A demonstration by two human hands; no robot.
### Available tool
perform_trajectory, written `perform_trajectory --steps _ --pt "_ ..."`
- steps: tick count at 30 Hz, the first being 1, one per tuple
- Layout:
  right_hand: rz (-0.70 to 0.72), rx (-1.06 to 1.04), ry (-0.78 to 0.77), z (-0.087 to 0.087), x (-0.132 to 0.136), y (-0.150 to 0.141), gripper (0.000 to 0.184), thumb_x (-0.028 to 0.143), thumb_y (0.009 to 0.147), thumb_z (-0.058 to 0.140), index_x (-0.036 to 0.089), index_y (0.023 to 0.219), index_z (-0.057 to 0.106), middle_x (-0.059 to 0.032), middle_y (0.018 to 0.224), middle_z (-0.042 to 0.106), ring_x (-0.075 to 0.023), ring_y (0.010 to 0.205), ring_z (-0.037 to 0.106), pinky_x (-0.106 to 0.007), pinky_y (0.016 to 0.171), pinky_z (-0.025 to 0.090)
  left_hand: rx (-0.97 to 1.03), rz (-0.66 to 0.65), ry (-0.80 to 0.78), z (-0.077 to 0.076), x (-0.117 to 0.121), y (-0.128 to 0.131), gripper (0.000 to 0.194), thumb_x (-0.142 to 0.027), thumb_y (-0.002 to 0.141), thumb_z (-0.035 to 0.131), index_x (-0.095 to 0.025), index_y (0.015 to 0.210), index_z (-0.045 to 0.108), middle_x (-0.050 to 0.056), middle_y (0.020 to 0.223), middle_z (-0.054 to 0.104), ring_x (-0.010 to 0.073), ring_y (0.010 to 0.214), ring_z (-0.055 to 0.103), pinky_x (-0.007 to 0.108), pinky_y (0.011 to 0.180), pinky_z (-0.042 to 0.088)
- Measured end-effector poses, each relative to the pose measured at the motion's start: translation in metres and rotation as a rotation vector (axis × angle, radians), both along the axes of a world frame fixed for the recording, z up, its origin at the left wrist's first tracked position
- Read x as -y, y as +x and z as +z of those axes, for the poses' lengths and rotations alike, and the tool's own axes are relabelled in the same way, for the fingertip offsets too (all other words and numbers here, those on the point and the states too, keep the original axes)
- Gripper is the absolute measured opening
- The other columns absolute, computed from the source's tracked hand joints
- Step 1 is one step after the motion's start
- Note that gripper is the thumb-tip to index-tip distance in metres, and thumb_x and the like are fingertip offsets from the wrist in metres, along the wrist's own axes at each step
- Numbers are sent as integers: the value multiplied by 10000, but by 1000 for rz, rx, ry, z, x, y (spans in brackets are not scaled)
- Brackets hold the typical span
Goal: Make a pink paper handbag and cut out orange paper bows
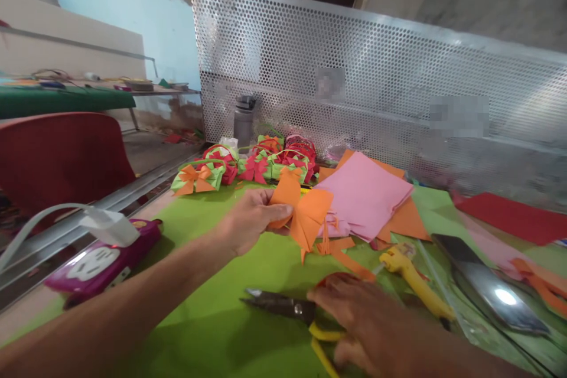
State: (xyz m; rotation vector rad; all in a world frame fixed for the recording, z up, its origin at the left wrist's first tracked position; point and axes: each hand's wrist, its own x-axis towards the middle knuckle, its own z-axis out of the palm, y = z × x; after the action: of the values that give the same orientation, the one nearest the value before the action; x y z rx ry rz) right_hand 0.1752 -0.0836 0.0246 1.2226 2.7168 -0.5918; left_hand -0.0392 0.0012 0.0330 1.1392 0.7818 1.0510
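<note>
An orange paper bow point(305, 215) is pinched between the thumb and fingers of my left hand point(248, 221), raised a little over the green sheet point(195, 331). Lower down, my right hand point(363, 319) is closed around the yellow handles of the scissors point(283, 305). Their dark blades point left, low over the green sheet, and part of the handles is hidden under the hand. Orange paper strips point(349, 260) lie between the bow and my right hand. Right of them rests a yellow glue gun point(416, 286).
Small green and red paper baskets with bows point(199, 179) stand at the back, before a grey bottle point(243, 121) and a perforated metal panel point(376, 71). Pink paper sheets point(363, 195) lie behind the glue gun. A phone point(491, 286) is at right, a purple power strip point(101, 260) at left.
</note>
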Motion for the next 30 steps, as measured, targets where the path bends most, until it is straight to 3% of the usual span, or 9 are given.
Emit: perform_trajectory --steps 3,5,7,9,12,16,20,25,30 --pt "-7 -44 41 1 -8 -2 319 245 716 648 217 1032 613 -73 985 635 -267 911 559 -379 794 413 11 -23 -2 -2 1 2 245 -263 600 728 -103 774 664 30 656 671 133 571 605 268 564 504" --pt "-140 -199 56 4 -17 1 232 353 720 656 188 882 636 -55 832 643 -231 773 576 -339 693 427 5 -29 3 -2 3 4 250 -264 598 727 -97 773 661 25 626 658 122 543 588 247 542 483" --pt "-309 -498 46 10 -28 3 301 455 720 630 169 807 594 -35 736 612 -193 685 562 -299 618 429 -10 -29 9 -2 5 7 256 -258 589 725 -92 769 653 24 622 649 122 546 580 245 547 471" --pt "-407 -804 -83 19 -39 4 348 479 740 601 167 890 561 -61 849 619 -204 798 583 -303 681 461 -41 -33 24 -3 8 11 263 -257 585 719 -87 770 643 28 634 642 130 566 578 251 560 463" --pt "-427 -1053 -277 29 -49 0 408 432 748 617 179 1056 530 -97 1078 607 -218 990 570 -327 808 461 -125 -76 86 -5 11 14 241 -277 614 689 -84 746 631 23 616 613 131 573 557 249 560 440" --pt "-503 -1073 -252 31 -57 -8 474 315 649 723 192 1061 522 -96 1077 624 -223 1037 554 -332 811 454 -231 -157 174 -8 13 14 185 -280 666 640 -98 685 614 9 599 574 117 570 517 244 563 408" --pt "-500 -965 -242 31 -60 -12 555 180 615 687 183 1126 470 -79 990 637 -209 961 574 -302 723 459 -283 -171 219 -7 15 15 153 -250 684 613 -98 671 626 -8 588 548 84 531 452 217 519 349" --pt "-496 -857 -200 33 -60 -17 523 101 625 607 184 1126 483 -41 872 644 -161 754 587 -260 621 438 -317 -188 205 -6 17 17 157 -251 687 603 -99 653 621 -16 567 531 81 518 440 217 517 341" --pt "-489 -826 -181 31 -60 -20 483 84 631 579 183 1095 486 5 757 620 -100 563 507 -222 519 389 -291 -200 149 -7 16 17 160 -258 663 622 -99 649 619 -17 562 533 76 511 434 212 511 341"
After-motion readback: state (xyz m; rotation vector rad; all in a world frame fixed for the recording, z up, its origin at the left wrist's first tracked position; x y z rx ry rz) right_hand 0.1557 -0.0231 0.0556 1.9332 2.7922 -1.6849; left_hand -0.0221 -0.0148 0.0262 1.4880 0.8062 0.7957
